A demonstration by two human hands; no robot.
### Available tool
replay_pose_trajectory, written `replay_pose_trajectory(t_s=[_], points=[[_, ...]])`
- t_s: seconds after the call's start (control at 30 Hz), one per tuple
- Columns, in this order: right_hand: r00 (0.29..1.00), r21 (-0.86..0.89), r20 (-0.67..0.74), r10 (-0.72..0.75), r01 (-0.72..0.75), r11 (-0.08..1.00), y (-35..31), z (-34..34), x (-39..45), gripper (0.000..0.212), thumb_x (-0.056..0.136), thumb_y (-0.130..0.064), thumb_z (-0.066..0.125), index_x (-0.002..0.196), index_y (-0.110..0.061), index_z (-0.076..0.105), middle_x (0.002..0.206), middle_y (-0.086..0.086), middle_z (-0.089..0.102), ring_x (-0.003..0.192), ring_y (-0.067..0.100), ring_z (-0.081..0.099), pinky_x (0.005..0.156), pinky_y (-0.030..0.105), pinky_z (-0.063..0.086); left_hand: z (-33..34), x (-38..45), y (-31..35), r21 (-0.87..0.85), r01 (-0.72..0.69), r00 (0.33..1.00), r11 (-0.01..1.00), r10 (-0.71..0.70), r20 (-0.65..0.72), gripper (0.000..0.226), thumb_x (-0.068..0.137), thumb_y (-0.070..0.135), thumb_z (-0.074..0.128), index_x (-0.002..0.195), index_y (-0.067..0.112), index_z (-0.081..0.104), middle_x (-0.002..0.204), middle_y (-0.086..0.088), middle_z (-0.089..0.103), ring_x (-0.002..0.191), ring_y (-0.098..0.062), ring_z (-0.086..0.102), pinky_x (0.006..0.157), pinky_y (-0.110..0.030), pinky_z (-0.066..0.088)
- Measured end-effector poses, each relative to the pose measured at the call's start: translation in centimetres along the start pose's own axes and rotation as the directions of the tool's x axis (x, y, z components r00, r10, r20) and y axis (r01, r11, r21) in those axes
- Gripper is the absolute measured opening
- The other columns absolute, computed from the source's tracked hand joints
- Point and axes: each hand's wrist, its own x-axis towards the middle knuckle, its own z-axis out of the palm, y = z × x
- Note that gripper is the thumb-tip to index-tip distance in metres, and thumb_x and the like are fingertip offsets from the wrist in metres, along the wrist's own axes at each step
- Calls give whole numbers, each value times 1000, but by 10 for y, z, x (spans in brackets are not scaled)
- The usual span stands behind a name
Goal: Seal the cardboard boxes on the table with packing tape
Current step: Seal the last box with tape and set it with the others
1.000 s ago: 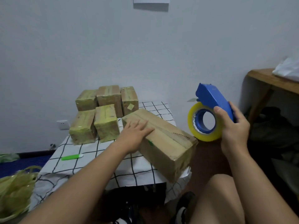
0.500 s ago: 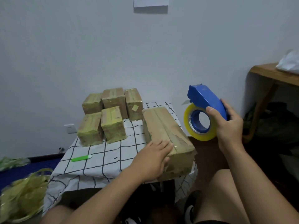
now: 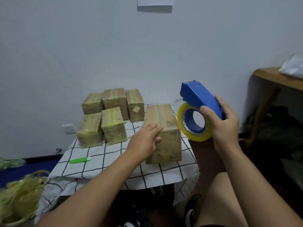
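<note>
The left hand (image 3: 146,140) reaches forward with arm extended, fingers straight and laid over the near left top edge of the long brown cardboard box (image 3: 165,128), which lies lengthwise at the right side of the small table with the black-and-white checked cloth (image 3: 101,167). The right hand (image 3: 224,128), raised beside the box, grips the blue plastic tape dispenser (image 3: 199,97) carrying a roll of yellowish packing tape (image 3: 193,136). Five smaller tape-wrapped boxes (image 3: 113,125) cluster at the table's far left.

1 head view, forward-down, near table (image 3: 114,163)
</note>
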Motion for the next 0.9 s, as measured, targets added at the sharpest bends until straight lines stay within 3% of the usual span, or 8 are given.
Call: replay_pose_trajectory(t_s=[0.1, 0.23, 0.4, 0.63, 0.73, 0.83, 0.9], points=[[1000, 6, -12, -22, 22, 1000, -4, 2, 3, 60, 84, -30, 78, 139, -24, 54, 122, -19, 58, 103, -9, 61, 78, 10, 50, -4, 21, -9, -28, 20, 998, 999, -21, -54, 45, 100, 26, 52, 145, 25, 47, 151, 3, 44, 141, -18, 32, 109, -37, 33], [1000, 6, -16, -25, 25, 1000, -3, 9, 4, 61, 84, -27, 78, 140, -21, 54, 125, -13, 59, 102, -11, 60, 77, 9, 50, 12, 41, -25, -13, 9, 1000, 1000, -9, -16, 45, 101, 24, 50, 146, 25, 44, 155, 4, 38, 146, -20, 24, 112, -38, 30], [999, -23, 48, -7, 8, 1000, 6, 11, 1, 59, 84, -23, 79, 138, -21, 55, 126, -10, 61, 105, -6, 61, 79, 11, 51, 40, 25, -41, 14, -69, 996, 997, 69, 49, 46, 100, 21, 53, 146, 24, 45, 153, 3, 40, 145, -22, 27, 104, -43, 44], [988, -17, 155, 27, -25, 1000, 13, 6, -11, 62, 73, -38, 73, 132, -29, 56, 122, -11, 62, 97, -7, 63, 74, 10, 51, 42, 5, -44, 33, -3, 997, 999, 0, 75, 52, 103, 30, 46, 152, 34, 29, 161, 11, 23, 149, -15, 14, 108, -39, 40], [987, 8, 152, 48, -50, 999, 13, 5, -12, 62, 72, -37, 74, 131, -28, 58, 122, -9, 64, 98, -3, 65, 75, 13, 52, 35, 2, -44, -159, 51, 998, 986, -47, 32, 51, 101, 33, 50, 150, 28, 37, 159, 7, 29, 147, -14, 21, 113, -34, 31], [987, 45, 145, 64, -71, 996, 12, 4, -12, 65, 69, -33, 82, 130, -28, 59, 123, -7, 65, 98, 1, 66, 76, 16, 53, 34, -1, -50, -365, 149, 977, 919, -194, -90, 36, 99, 31, 55, 133, 21, 61, 148, -1, 46, 135, -20, 42, 107, -27, 32], [987, 55, 144, 71, -80, 995, 14, 5, -13, 67, 69, -33, 82, 131, -26, 59, 122, -6, 65, 99, 3, 67, 76, 17, 54, 36, 0, -56, -401, 182, 968, 898, -235, -86, 30, 99, 28, 55, 126, 20, 66, 141, -1, 53, 130, -19, 47, 103, -23, 33]])
